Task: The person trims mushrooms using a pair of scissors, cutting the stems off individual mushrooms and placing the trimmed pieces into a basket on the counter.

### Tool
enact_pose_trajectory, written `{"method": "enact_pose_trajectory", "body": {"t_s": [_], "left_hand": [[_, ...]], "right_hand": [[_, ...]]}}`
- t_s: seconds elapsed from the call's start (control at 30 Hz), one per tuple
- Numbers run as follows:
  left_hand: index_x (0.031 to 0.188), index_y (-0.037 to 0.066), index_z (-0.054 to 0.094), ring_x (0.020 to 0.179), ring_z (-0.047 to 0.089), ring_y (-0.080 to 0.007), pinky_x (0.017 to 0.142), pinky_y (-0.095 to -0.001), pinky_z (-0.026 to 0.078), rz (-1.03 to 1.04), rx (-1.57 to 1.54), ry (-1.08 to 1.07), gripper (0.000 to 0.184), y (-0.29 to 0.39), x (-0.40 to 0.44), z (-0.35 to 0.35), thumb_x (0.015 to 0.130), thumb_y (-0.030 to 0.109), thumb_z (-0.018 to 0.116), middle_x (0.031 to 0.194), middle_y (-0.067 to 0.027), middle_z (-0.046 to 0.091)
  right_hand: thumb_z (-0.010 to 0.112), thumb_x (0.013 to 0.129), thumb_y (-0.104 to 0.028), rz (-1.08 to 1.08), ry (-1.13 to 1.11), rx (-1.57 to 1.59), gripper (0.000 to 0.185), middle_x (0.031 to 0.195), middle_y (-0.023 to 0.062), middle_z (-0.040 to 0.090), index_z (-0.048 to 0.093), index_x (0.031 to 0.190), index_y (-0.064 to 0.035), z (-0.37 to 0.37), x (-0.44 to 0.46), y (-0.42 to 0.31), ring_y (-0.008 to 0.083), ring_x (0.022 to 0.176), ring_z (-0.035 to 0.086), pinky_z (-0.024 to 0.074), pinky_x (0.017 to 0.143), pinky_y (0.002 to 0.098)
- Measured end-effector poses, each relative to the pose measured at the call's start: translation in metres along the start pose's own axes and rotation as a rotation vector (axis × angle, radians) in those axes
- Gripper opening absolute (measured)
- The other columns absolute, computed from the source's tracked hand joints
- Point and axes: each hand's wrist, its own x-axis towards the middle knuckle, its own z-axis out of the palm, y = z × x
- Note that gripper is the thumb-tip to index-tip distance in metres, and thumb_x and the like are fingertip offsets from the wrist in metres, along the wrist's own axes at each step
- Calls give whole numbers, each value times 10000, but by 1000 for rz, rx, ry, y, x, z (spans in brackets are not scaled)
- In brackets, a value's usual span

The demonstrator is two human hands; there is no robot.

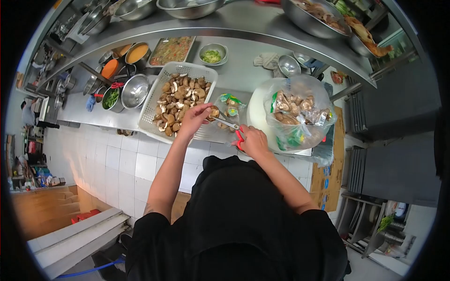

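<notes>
My left hand (196, 119) pinches a brown mushroom (213, 113) beside the right edge of a white perforated basket (149, 108) heaped with mushrooms (179, 100). In my right hand (254, 141) are red-handled scissors (240, 137), their blades pointing left at the held mushroom. Just beyond the blades lies a small clear plastic bag (230, 105) with green and yellow print. To the right, a large clear bag of mushrooms (300, 110) rests on a round white board (257, 112).
Behind the basket stand a tray of chopped food (171, 51) and a bowl of shredded greens (212, 55). Steel bowls (135, 91) and pots are at the left. A steel shelf (225, 31) with large bowls crosses above the counter. A cloth (266, 60) lies at the back.
</notes>
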Motion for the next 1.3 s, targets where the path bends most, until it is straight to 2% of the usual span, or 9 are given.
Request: {"method": "enact_pose_trajectory", "body": {"t_s": [0.23,0.43,0.57,0.77,0.83,0.87,0.93,1.13,1.3], "left_hand": [[1134,-13,728,807,643,-83,720,-256,535,83,71,49,275,-28,-4,-22,983,216,703,940,-25,732],[1040,-40,747,716,651,-88,638,-243,540,45,59,65,269,-51,4,-23,953,214,735,854,-39,722],[1023,-50,749,693,668,-116,617,-256,572,-53,30,67,279,-56,11,-21,959,219,715,831,-65,718],[981,-69,745,641,686,-145,583,-263,584,-102,148,65,316,-42,18,-16,962,242,692,812,-85,714],[965,-72,743,625,688,-150,576,-266,583,-100,165,61,328,-42,20,-12,963,252,691,799,-87,712],[950,-69,741,605,684,-149,570,-266,581,-82,189,71,339,-42,21,-10,968,265,684,778,-86,708],[935,-66,738,585,681,-148,564,-265,579,-65,212,85,350,-42,22,-8,973,277,678,757,-84,704],[926,-43,735,557,672,-130,527,-273,533,9,329,109,380,-44,20,1,989,323,657,652,-63,676],[959,-40,752,517,631,-116,516,-279,490,111,367,175,402,-37,17,3,989,350,663,600,-47,642]], "right_hand": [[871,705,-468,-138,-109,-85,637,845,219,689,630,1080,-14,0,9,-9,398,832,697,531,735,488],[887,689,-474,-29,-325,-31,602,883,203,715,653,1014,-24,13,7,-6,406,875,702,530,764,506],[898,702,-459,0,-288,5,550,820,186,713,660,946,-28,31,-5,-3,394,796,692,534,724,486],[922,740,-403,190,-381,383,507,638,100,616,603,805,-14,60,-8,15,211,600,604,480,590,383],[926,746,-396,353,-459,909,507,630,33,576,580,750,-26,74,-10,30,129,600,549,445,568,348],[926,746,-396,355,-456,912,507,630,33,576,580,750,-26,81,-10,39,129,600,549,445,568,348],[927,766,-357,178,-365,785,453,653,-59,523,603,817,-43,85,-7,50,60,622,454,412,571,269],[929,706,-473,153,-338,541,542,647,6,533,612,782,-40,20,-5,23,125,621,483,437,598,322],[926,703,-472,164,-344,641,538,666,21,545,623,796,-39,33,-5,33,141,627,488,442,609,328]]}}
